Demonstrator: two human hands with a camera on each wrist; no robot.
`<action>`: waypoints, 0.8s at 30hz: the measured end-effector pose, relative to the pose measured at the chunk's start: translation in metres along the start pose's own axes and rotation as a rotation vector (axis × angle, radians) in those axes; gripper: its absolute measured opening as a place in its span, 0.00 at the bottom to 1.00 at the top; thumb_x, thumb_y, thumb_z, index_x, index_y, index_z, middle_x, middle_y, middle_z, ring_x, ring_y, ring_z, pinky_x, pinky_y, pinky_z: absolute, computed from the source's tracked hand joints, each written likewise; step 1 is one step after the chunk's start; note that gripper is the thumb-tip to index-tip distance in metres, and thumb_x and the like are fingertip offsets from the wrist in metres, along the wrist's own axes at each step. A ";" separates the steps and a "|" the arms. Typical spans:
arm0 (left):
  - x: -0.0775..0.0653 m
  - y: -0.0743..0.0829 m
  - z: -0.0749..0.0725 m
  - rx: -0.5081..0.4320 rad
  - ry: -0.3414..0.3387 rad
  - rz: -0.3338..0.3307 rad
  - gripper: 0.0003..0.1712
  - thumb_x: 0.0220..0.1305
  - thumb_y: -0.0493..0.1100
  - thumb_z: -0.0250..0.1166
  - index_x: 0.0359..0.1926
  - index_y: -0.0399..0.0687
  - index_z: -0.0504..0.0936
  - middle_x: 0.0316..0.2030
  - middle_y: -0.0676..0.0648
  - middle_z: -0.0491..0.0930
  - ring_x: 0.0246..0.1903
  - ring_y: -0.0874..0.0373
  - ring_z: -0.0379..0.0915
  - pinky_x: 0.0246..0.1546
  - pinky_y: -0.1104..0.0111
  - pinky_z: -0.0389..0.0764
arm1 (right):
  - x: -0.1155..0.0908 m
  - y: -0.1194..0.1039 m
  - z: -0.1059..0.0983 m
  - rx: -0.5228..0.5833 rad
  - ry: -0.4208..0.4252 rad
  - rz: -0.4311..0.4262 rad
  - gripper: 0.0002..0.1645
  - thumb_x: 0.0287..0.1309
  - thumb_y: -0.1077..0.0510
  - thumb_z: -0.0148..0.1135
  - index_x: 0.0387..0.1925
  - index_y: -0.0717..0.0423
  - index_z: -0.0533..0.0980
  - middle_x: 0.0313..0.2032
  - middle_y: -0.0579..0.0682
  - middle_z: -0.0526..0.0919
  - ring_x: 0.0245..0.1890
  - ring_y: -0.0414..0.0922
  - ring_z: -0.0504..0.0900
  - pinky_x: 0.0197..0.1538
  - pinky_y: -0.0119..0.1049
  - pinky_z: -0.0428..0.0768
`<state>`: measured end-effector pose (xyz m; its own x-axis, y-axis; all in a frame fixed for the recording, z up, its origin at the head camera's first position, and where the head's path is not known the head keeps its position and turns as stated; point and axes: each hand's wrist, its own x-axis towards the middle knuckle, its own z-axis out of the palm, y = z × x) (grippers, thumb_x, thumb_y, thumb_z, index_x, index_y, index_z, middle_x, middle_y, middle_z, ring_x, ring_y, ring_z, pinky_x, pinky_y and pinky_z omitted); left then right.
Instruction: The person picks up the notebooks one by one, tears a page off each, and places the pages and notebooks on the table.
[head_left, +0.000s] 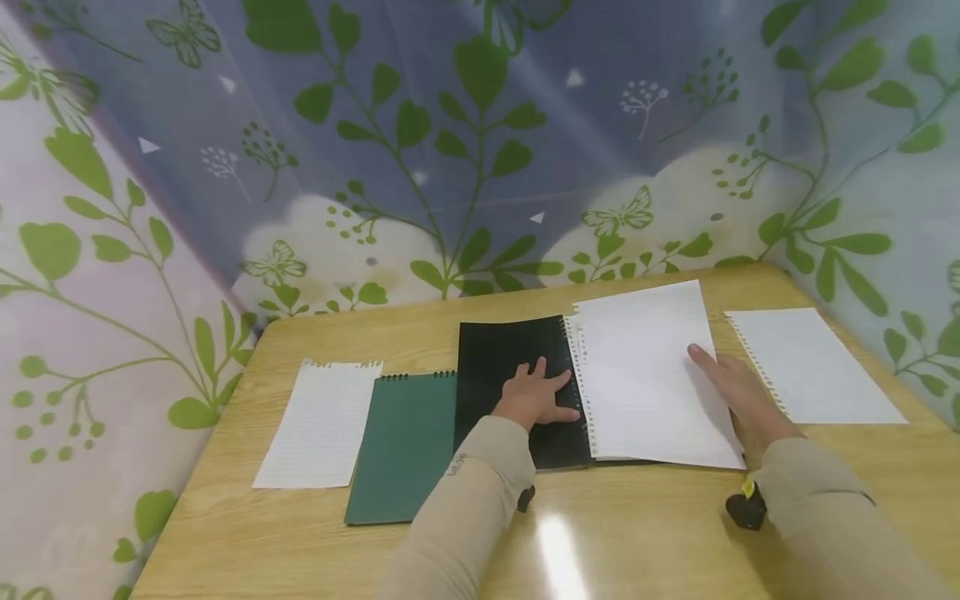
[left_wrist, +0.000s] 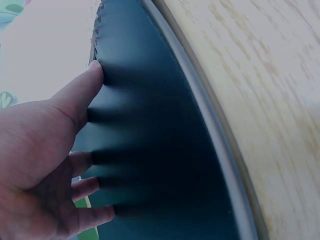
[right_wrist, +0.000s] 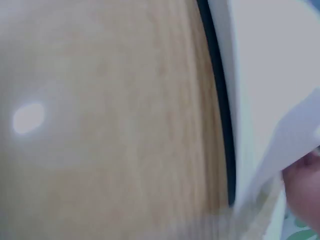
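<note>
A spiral notebook lies spread on the table, its black cover folded out to the left. My left hand presses on that cover with fingers spread, the thumb close to the binding holes; the left wrist view shows the fingertips on the dark surface. On the notebook's right side is a white sheet with a perforated left edge. My right hand pinches its right edge, thumb on top and the other fingers hidden beneath. In the right wrist view the sheet curves up off the pages below.
Left of the black cover lies a green top-spiral notebook, and beyond it a loose lined sheet with a ragged top edge. Another loose perforated sheet lies at the right. A leaf-patterned cloth hangs behind the wooden table.
</note>
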<state>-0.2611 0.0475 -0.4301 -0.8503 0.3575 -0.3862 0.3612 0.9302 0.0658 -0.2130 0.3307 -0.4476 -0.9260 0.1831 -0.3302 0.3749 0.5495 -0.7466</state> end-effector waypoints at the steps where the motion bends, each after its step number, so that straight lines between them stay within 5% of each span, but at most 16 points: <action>1: 0.000 0.000 0.000 0.006 -0.001 0.001 0.42 0.56 0.70 0.54 0.69 0.76 0.49 0.73 0.51 0.40 0.72 0.48 0.38 0.66 0.55 0.59 | -0.005 0.001 -0.002 -0.043 -0.006 0.005 0.61 0.57 0.24 0.29 0.66 0.76 0.44 0.66 0.75 0.45 0.65 0.70 0.47 0.65 0.61 0.52; 5: -0.001 0.001 -0.001 0.017 -0.007 0.001 0.42 0.57 0.70 0.53 0.69 0.76 0.48 0.73 0.51 0.40 0.72 0.48 0.37 0.66 0.55 0.59 | -0.024 0.006 -0.003 -0.186 0.006 0.006 0.49 0.63 0.33 0.37 0.58 0.77 0.59 0.54 0.76 0.65 0.51 0.66 0.67 0.50 0.53 0.71; 9: 0.000 0.003 0.000 0.025 -0.009 0.010 0.41 0.57 0.70 0.52 0.70 0.75 0.47 0.73 0.50 0.39 0.72 0.48 0.37 0.65 0.55 0.61 | -0.040 0.008 0.005 -0.190 0.066 0.009 0.34 0.62 0.41 0.46 0.39 0.74 0.66 0.30 0.61 0.69 0.31 0.52 0.68 0.31 0.38 0.68; 16: 0.000 0.000 0.001 0.010 0.002 0.004 0.42 0.56 0.70 0.53 0.69 0.75 0.48 0.73 0.50 0.40 0.72 0.47 0.38 0.65 0.54 0.60 | -0.048 0.006 0.019 -0.239 0.207 -0.003 0.19 0.62 0.51 0.47 0.33 0.67 0.67 0.27 0.57 0.70 0.28 0.49 0.67 0.27 0.35 0.64; 24: 0.001 0.001 0.002 -0.010 -0.001 0.006 0.42 0.56 0.70 0.53 0.69 0.76 0.48 0.73 0.51 0.39 0.72 0.48 0.37 0.66 0.54 0.57 | -0.049 0.005 0.012 -0.295 0.256 -0.047 0.12 0.57 0.58 0.50 0.25 0.64 0.64 0.21 0.54 0.67 0.23 0.48 0.66 0.25 0.35 0.61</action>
<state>-0.2607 0.0487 -0.4321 -0.8478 0.3627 -0.3870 0.3623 0.9289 0.0770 -0.1655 0.3144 -0.4425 -0.9371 0.3287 -0.1172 0.3372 0.7662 -0.5471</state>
